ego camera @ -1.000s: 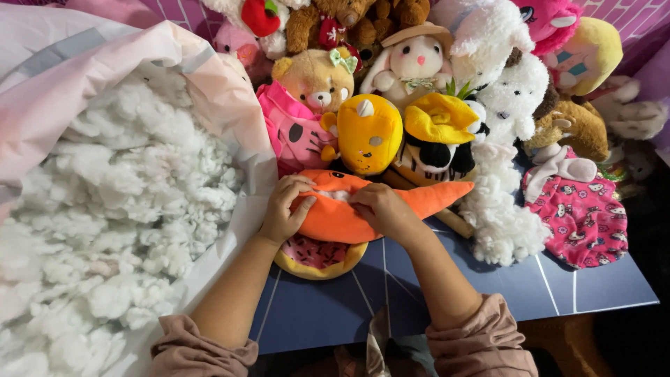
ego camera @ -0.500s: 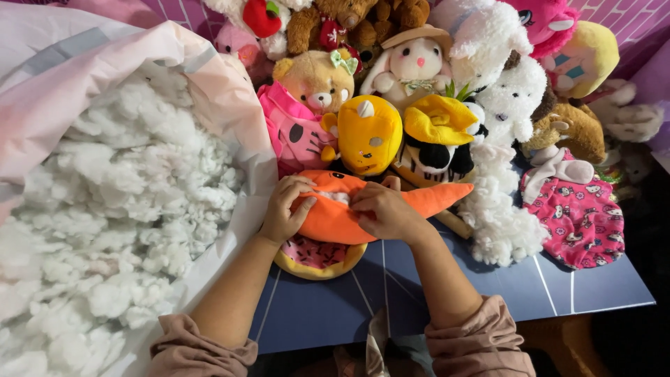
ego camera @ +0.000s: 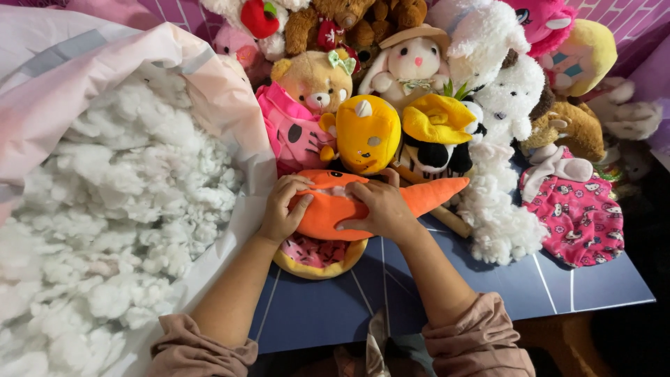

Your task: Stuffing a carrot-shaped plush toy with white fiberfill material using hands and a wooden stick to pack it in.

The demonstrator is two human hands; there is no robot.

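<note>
**Orange carrot plush under both hands at counter's front**

Orange carrot plush (ego camera: 363,206) lying across the blue counter (ego camera: 488,293), pointed tip aiming right, broad end resting over a doughnut-shaped cushion (ego camera: 317,257) with pink top and yellow rim. Left hand (ego camera: 283,209) clamping the plush's broad end, fingers curled over the upper edge, seemingly bracing it against sliding. Right hand (ego camera: 380,209) pressing flat on the middle, fingers spread, thumb tucked near a pale patch at the top edge, possibly an opening with white filling showing; not resolvable with certainty. Both hands closed on the plush, neither free.

Large pink-lined bag (ego camera: 84,91) standing open at the left, brimming with loose white stuffing (ego camera: 105,230), mouth sitting just beside the left forearm, presumably for easy reach. Row of finished soft toys crowding the counter's back: yellow round plush (ego camera: 368,132), tan bear (ego camera: 314,80), white rabbit in hat (ego camera: 412,66), fluffy white dog (ego camera: 502,112). Pink patterned plush (ego camera: 576,213) lying at the right, well apart from the hands.
</note>
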